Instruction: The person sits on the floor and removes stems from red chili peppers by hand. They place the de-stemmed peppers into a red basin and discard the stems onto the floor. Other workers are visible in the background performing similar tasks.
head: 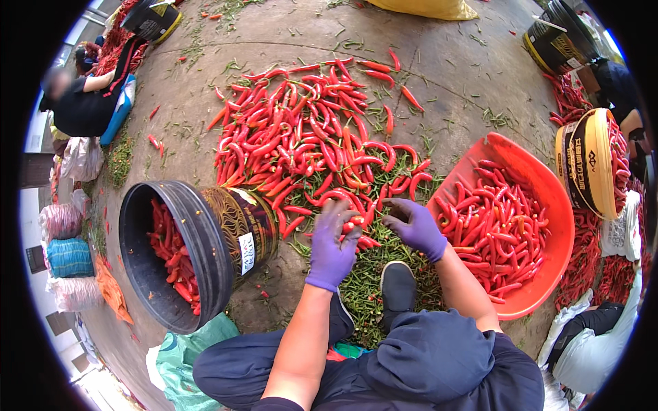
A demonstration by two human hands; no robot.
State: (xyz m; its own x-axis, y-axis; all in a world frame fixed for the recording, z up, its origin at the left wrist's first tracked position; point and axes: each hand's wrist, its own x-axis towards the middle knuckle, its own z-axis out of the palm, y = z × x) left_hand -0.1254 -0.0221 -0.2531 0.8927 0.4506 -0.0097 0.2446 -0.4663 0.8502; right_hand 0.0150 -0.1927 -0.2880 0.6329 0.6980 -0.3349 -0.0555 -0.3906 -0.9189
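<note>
My left hand, in a purple glove with a dirt-darkened palm and fingers, holds red chili peppers between thumb and fingers. Beside it, my right hand wears a matching glove; its thumb and fingers are apart, and I see nothing held in them. Both hands hover at the near edge of a large heap of red chili peppers on the concrete floor. Green stems cover the ground under my hands and around my shoes. Right of my right hand, a red plastic scoop-shaped basin contains many red chilies.
At left, a black bucket lies tipped on its side with red chilies inside. A chili-filled yellow bucket stands at right. Other people sit at the left and right. A yellow sack lies at the far edge.
</note>
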